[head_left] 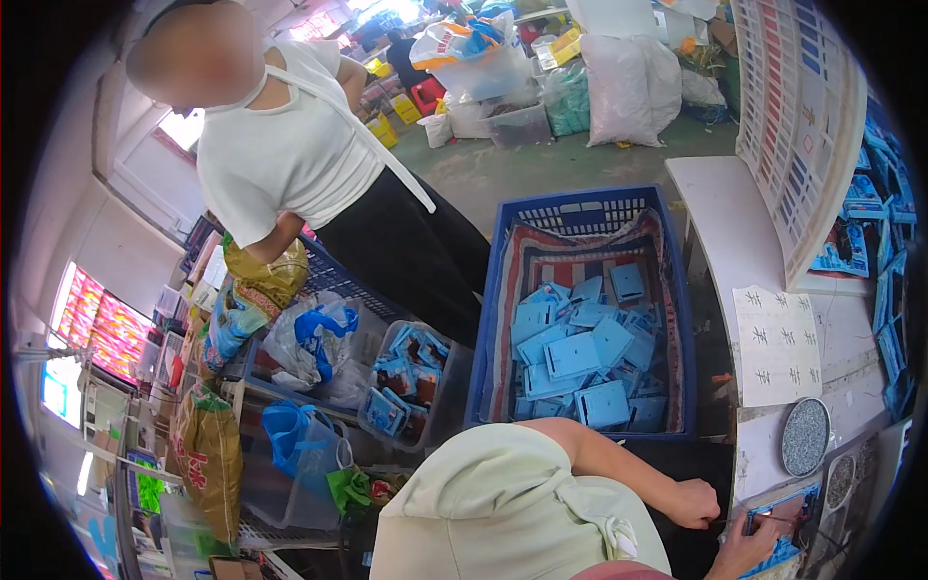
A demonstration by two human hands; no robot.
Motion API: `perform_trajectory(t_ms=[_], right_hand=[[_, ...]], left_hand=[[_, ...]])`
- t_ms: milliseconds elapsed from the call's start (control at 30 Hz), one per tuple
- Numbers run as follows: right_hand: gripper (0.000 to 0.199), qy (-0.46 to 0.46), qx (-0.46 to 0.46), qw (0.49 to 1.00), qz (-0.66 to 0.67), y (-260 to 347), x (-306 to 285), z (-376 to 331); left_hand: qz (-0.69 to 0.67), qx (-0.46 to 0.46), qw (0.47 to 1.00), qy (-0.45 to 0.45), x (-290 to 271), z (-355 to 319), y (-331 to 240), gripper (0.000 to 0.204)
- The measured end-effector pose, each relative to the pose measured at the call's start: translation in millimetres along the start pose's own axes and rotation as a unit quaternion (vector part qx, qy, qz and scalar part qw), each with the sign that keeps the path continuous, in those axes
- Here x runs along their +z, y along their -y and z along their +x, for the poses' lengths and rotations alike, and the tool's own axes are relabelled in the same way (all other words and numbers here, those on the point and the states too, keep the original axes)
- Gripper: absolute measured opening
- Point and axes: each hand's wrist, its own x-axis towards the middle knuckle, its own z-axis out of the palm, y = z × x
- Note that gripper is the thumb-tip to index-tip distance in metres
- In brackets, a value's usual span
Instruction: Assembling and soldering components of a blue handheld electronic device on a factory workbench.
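Note:
My left hand [694, 504] is closed in a fist at the near edge of the white worktable [720, 198]; whatever it may hold is too small to make out. Just below it, my right hand [752, 547] has its fingers on a flat blue packet [785, 517] with a brownish part. That packet lies at the table's lower right corner, partly covered by the hand. Close by on the tabletop stands a round dish of grey speckled material [806, 437]. A second dish with grey grains [840, 481] sits beside the packet.
A blue crate [684, 290] with striped lining holds many light blue flat packs [572, 356]. More blue packets [860, 198] lie behind a white plastic basket [802, 106]. A paper sheet [776, 348] is on the table. Another person [300, 135] stands beside plastic bins [411, 387].

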Motion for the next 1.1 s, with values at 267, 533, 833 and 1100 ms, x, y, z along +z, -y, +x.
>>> perform_trajectory(t_ms=[267,533,833,1100], right_hand=[[0.024,0.001,0.043,0.999,0.009,-17,19,-13],[0.031,0.052,0.048,0.995,-0.073,13,-1,0],[0.028,0.015,0.066,0.997,-0.047,9,11,-1],[0.029,0.038,0.117,0.989,-0.076,19,10,-3]], left_hand=[[-0.111,-0.044,0.986,-0.116,-44,-51,52,0.027],[0.1,-0.308,0.942,-0.083,-23,-276,205,0.055],[0.041,-0.432,0.901,0.002,3,-365,215,0.061],[0.031,-0.445,0.895,0.002,-6,-363,212,0.057]])
